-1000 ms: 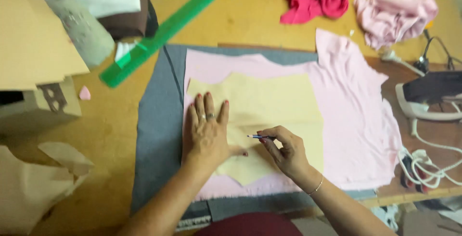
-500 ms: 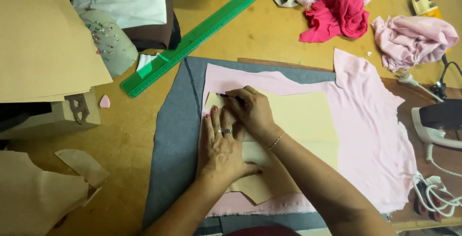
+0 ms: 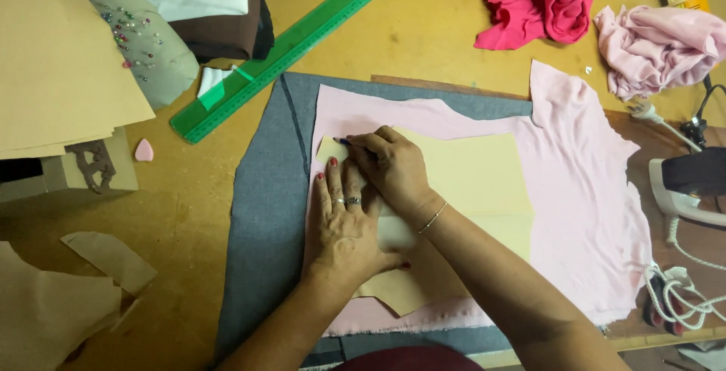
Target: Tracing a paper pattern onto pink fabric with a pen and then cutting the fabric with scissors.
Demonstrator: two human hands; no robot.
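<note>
Mid-worktop, on the grey cloth (image 3: pixel 265 212): pink fabric (image 3: pixel 582 189) spread flat, cream paper pattern (image 3: pixel 476 174) lying on top of it. My left hand (image 3: pixel 344 223) is flat on the pattern's left part, fingers spread wide, gripping nothing, just pressing down. My right hand (image 3: pixel 393 167) crosses over it, fingers pinched tight on a small dark pen (image 3: pixel 342 142), tip at the pattern's upper-left corner. Green ruler (image 3: pixel 287 49) runs diagonally toward the worktop's far edge, touching the grey cloth's far-left corner. Pincushion (image 3: pixel 144 46) with pins at far left, beside a stack of tan paper (image 3: pixel 60 61). Crumpled red cloth (image 3: pixel 541 0) and pink cloth (image 3: pixel 658 46) at the far right corner. Iron (image 3: pixel 692 186) at the right edge.
</note>
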